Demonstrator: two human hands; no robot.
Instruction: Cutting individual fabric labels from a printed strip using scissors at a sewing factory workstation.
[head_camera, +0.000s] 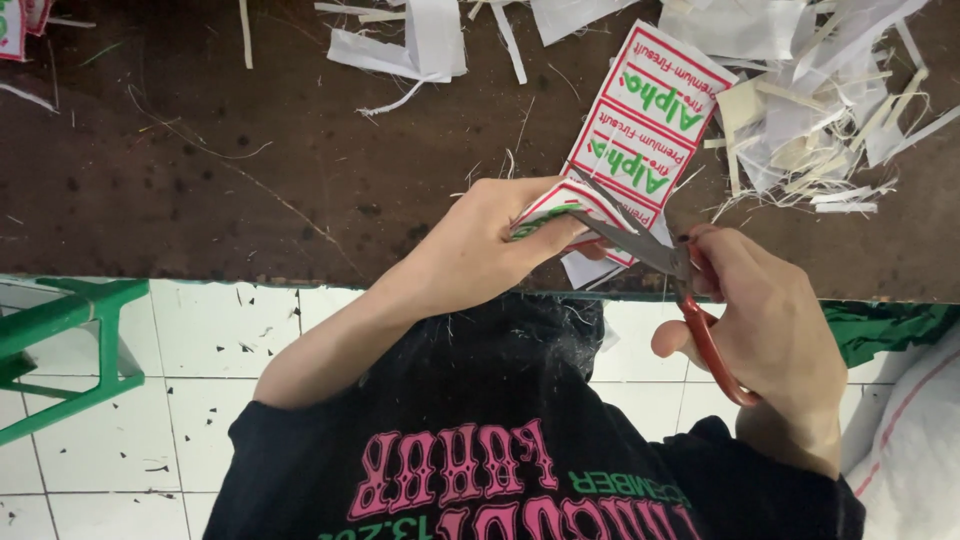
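My left hand pinches the near end of a white strip of labels printed in red and green, which lies across the dark brown table. My right hand grips red-handled scissors. Their open metal blades reach into the strip just beside my left thumb. The strip's lowest label is partly hidden under my left fingers.
White fabric scraps and thin cut strips pile up at the table's far right, with more offcuts at the top middle. A green stool stands on the white tiled floor at left. A white sack sits at lower right.
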